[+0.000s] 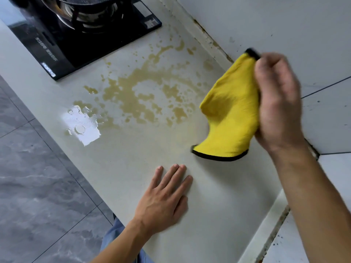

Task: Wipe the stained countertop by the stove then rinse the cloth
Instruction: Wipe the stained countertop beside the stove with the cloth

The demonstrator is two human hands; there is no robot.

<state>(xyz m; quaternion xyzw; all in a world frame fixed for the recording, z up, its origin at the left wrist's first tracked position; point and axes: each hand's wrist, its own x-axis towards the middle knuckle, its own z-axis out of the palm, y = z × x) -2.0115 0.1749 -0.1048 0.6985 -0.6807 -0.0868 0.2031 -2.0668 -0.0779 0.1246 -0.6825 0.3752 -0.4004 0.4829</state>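
A pale countertop [133,158] carries a wide yellowish-brown wet stain [138,92] just right of the black stove [76,40]. My right hand [277,103] grips a yellow cloth [229,114] with a dark hem. The cloth hangs above the counter at the stain's right edge, near the back wall. My left hand [163,200] lies flat on the counter, fingers spread, below the stain and holding nothing.
A dark pan [83,0] sits on the stove's burner at the top left. A tiled wall [284,25] with a grimy seam runs along the counter's far side. Grey floor tiles [38,186] lie beyond the counter's front edge.
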